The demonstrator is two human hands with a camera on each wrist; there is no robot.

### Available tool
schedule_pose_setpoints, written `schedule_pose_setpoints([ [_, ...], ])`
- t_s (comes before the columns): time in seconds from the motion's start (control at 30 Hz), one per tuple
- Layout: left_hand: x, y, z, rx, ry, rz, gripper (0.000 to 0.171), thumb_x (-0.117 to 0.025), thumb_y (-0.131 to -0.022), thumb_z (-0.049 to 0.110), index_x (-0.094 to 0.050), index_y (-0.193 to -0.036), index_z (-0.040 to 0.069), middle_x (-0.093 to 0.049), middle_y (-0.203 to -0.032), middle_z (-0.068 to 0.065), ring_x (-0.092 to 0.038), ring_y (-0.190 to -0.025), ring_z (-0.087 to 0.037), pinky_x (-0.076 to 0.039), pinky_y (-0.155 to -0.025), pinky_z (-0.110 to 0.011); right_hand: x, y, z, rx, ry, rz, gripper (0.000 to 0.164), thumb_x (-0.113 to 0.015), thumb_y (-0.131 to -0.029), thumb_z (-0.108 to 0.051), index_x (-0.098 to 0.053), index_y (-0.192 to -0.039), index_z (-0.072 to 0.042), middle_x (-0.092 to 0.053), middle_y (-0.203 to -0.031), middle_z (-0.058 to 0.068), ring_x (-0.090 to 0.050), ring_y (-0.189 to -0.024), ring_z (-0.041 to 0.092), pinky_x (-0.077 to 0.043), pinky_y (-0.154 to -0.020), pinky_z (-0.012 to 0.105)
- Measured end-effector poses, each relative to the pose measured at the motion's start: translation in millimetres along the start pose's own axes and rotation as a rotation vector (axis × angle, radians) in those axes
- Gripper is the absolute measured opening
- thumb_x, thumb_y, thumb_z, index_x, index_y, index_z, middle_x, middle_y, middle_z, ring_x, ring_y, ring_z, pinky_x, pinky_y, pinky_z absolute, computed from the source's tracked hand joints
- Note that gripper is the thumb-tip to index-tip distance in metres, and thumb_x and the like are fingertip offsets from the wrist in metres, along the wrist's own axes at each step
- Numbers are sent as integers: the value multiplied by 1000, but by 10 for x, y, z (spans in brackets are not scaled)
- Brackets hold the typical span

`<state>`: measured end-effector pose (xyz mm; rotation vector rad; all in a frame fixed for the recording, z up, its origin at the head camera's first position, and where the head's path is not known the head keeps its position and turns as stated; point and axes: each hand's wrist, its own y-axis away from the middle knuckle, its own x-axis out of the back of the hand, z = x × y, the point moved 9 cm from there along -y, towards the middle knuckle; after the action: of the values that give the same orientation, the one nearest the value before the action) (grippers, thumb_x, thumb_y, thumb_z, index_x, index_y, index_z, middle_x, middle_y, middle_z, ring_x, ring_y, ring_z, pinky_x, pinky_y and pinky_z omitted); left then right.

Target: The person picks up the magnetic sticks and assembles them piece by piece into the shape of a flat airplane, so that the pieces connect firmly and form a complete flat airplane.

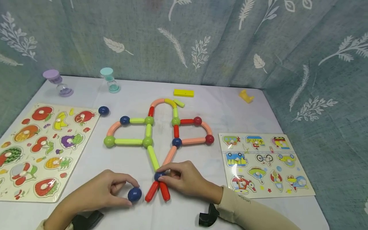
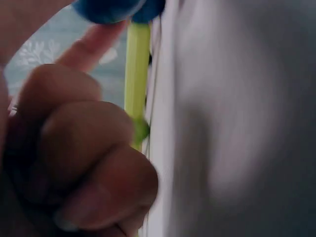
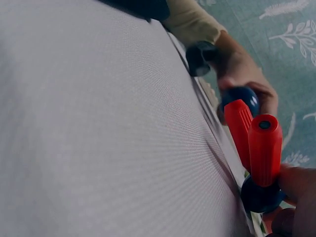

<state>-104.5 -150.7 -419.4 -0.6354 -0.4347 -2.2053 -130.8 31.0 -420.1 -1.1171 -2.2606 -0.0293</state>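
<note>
My left hand (image 1: 104, 191) pinches a dark blue ball (image 1: 134, 194) between thumb and forefinger, just left of two short red rods (image 1: 152, 191). With thumb and forefinger, my right hand (image 1: 187, 179) grips another blue ball (image 1: 159, 176) at the bottom joint of a figure made of rods and balls. From that joint a green rod (image 1: 153, 158) and a pink rod (image 1: 170, 155) run upward, and the red rods spread downward. In the right wrist view, one red rod (image 3: 265, 148) shows a dark round end. Looped sides and a curved top complete the figure's outline.
A fruit puzzle board (image 1: 72, 172) lies at left, a vehicle puzzle board (image 1: 270, 193) at right. A loose blue ball (image 1: 103, 111) sits by the fruit board. Along the back stand purple (image 1: 52, 76) and teal (image 1: 107, 73) sand timers, with a yellow block (image 1: 183, 93) and a small yellow piece (image 1: 246, 96).
</note>
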Motion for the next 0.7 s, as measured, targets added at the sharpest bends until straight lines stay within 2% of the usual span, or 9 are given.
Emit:
schedule_pose_setpoints([
  [0.1, -120, 37, -8, 20, 34, -35, 34, -79, -71, 42, -66, -102, 36, -28, -51, 14, -25, -44, 2, -29, -40, -20, -5, 0, 1, -2, 0, -4, 24, -64, -89, -36, -65, -112, -30, -42, -57, -12, -40, -49, 1, -30, -45, 20],
  [0.23, -190, 88, -4, 31, 52, -19, 34, -79, -70, 42, -66, -101, 36, -27, -51, 14, -24, -43, 2, -27, -41, -19, -10, -1, 1, -5, -5, -6, 24, -64, -89, -36, -65, -112, -30, -42, -57, -12, -40, -50, 2, -30, -46, 20],
  [0.4, -278, 120, 71, 3, 33, -13, 34, -79, -70, 42, -66, -101, 36, -27, -53, 17, -24, -44, 4, -27, -42, -19, -6, 1, -6, -4, -3, -8, 24, -64, -89, -35, -65, -112, -29, -42, -57, -12, -39, -50, 2, -30, -46, 20],
  [0.53, -296, 105, 134, -11, -15, 22, 31, -79, -69, 45, -66, -97, 38, -26, -52, 19, -23, -44, 5, -26, -40, -19, 9, -2, -21, 4, 0, -2, 24, -64, -89, -34, -65, -112, -29, -42, -57, -13, -40, -50, 1, -30, -46, 20],
  [0.7, -301, 71, 150, 2, -9, 53, 23, -78, -69, 46, -67, -88, 37, -24, -49, 21, -21, -43, 5, -25, -40, -19, 5, -3, -15, 4, 6, -7, 25, -64, -89, -34, -65, -112, -28, -42, -57, -13, -40, -50, 1, -30, -46, 20],
])
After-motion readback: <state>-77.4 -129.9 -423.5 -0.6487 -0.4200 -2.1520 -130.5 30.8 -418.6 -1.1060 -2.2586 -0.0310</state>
